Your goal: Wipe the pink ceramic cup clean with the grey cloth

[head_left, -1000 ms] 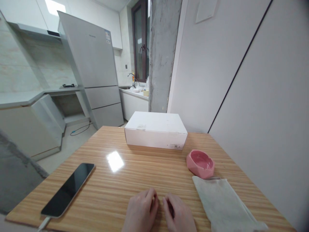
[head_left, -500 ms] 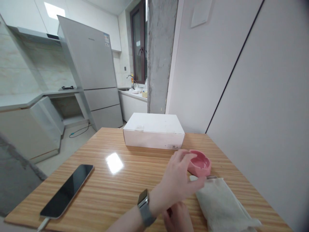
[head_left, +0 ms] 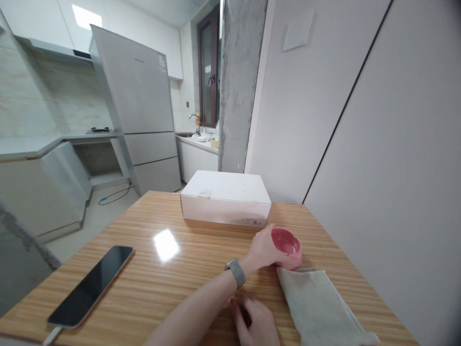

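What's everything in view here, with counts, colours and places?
Box: 1, white, table's far end
Bowl: 1, pink, table's right half
Cloth: 1, pale grey, nearer than bowl
Phone: 1, black, table's left
Cable: 1, white, phone's near end
Table: 1, striped brown, foreground
Fridge: 1, silver, left background
Cupboards: count unclear, white, above fridge
Sink: 1, grey, back counter
Tap: 1, silver, sink
Sink-side items: count unclear, mixed, back counter
Window: 1, brown-framed, behind sink
Pillar: 1, grey, behind box
Wall: 1, white, right side
Wall plate: 1, white, wall
Cord: 1, dark, floor
Watch: 1, grey, left wrist
Left hand: 1, bare, around bowl's left side
Right hand: 1, bare, table's near side
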Available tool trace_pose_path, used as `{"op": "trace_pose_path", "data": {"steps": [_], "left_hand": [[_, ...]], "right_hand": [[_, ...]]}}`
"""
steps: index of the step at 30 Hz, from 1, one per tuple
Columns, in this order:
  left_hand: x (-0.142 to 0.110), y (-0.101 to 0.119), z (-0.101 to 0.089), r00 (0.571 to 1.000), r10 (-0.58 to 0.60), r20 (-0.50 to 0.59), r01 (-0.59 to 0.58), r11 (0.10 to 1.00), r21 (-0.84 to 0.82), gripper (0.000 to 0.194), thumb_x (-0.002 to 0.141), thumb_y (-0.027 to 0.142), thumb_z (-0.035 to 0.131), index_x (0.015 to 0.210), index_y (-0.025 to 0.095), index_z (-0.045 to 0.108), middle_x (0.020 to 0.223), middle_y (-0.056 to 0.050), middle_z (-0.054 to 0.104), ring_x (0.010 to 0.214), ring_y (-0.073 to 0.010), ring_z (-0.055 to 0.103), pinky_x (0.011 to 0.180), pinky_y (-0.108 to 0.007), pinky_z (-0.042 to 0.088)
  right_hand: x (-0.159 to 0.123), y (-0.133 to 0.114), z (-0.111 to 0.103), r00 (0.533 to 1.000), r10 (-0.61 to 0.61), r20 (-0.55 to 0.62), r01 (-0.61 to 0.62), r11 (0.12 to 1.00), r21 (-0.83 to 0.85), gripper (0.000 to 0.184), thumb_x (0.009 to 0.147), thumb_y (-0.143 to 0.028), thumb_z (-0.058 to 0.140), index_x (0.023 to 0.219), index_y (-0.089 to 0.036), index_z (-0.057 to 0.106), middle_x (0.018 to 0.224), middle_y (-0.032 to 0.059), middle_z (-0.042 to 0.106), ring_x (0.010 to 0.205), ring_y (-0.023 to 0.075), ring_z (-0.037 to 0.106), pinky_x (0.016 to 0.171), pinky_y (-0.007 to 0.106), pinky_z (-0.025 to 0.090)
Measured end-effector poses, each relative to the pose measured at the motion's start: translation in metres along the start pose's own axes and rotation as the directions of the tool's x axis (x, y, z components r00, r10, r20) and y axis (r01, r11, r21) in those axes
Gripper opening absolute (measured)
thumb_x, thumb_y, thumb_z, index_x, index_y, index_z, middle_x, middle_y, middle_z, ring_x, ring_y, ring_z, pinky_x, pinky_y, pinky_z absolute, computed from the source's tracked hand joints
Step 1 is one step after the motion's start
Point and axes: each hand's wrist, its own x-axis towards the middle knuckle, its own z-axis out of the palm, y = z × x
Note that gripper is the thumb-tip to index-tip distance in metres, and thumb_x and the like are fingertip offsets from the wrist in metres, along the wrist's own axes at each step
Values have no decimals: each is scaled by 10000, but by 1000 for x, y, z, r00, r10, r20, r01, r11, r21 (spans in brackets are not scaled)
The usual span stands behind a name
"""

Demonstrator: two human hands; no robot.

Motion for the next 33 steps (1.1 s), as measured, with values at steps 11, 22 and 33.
{"op": "trace_pose_path", "data": {"steps": [11, 22, 33], "left_hand": [[-77, -39, -152, 853, -247, -459, 169, 964, -204, 965, 489, 318, 865, 1340, 141, 445, 1181, -129, 661, 1086, -282, 620, 920, -362, 497], [-117, -82, -240, 666, -159, -729, 393, 906, 161, 811, 533, 416, 824, 1232, 128, 529, 1268, -167, 597, 1138, -318, 576, 952, -415, 447], [-121, -89, -232, 701, -2, -714, 405, 825, 395, 916, 601, 468, 768, 1350, 103, 390, 1397, -214, 432, 1303, -348, 390, 1043, -469, 329]], "right_hand": [[7, -20, -12, 999, 36, -28, -32, 990, 137, 427, 958, -432, 376, 634, -209, 544, 628, 8, 617, 602, 143, 597, 585, 213, 417], [6, -24, -12, 996, 87, -35, -81, 986, 144, 478, 951, -491, 348, 630, -209, 563, 623, 21, 613, 595, 158, 582, 579, 235, 416], [7, -24, -13, 995, 87, -43, -80, 985, 154, 460, 950, -470, 373, 621, -207, 560, 616, 18, 611, 588, 154, 585, 560, 231, 422]]}}
